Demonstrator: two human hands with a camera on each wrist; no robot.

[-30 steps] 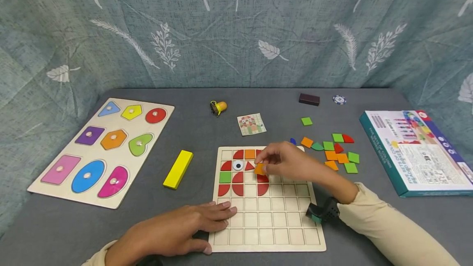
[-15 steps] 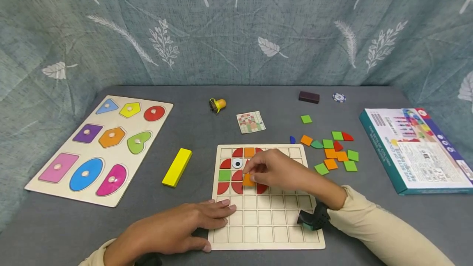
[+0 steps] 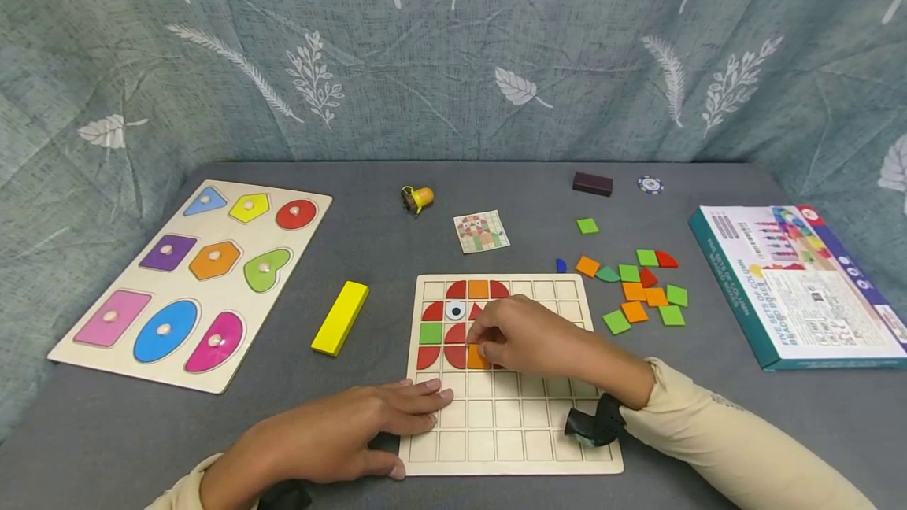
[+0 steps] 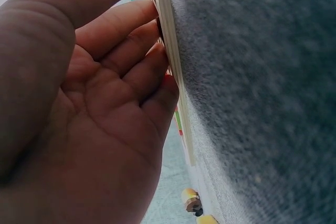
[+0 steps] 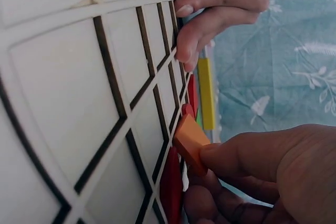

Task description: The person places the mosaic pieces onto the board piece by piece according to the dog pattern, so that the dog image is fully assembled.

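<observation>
My right hand [image 3: 534, 337] pinches an orange square tile [image 3: 476, 357] over a cell in the fourth row of a wooden grid board [image 3: 524, 447]. In the right wrist view, the orange tile [image 5: 190, 142] tilts against the grid lines, with the thumb on one face. Around it lie red quarter-round tiles [image 3: 455, 356], a green square [image 3: 430, 333] and an eye tile [image 3: 455, 310]. The right hand covers part of this pattern. Fingers spread, my left hand [image 3: 354, 431] rests on the board's left edge; in the left wrist view its palm [image 4: 105, 114] holds nothing.
Loose tiles [image 3: 634, 291] in orange, green and red lie right of the board. A pattern card [image 3: 482, 231] sits behind it. To the left are a yellow block [image 3: 341, 319] and a shape puzzle [image 3: 180, 274]; a box [image 3: 808, 290] lies far right.
My right hand has carried the orange tile left and toward me, from above the upper rows to the fourth row. A green tile near the loose pile has come into view. The left hand stays put.
</observation>
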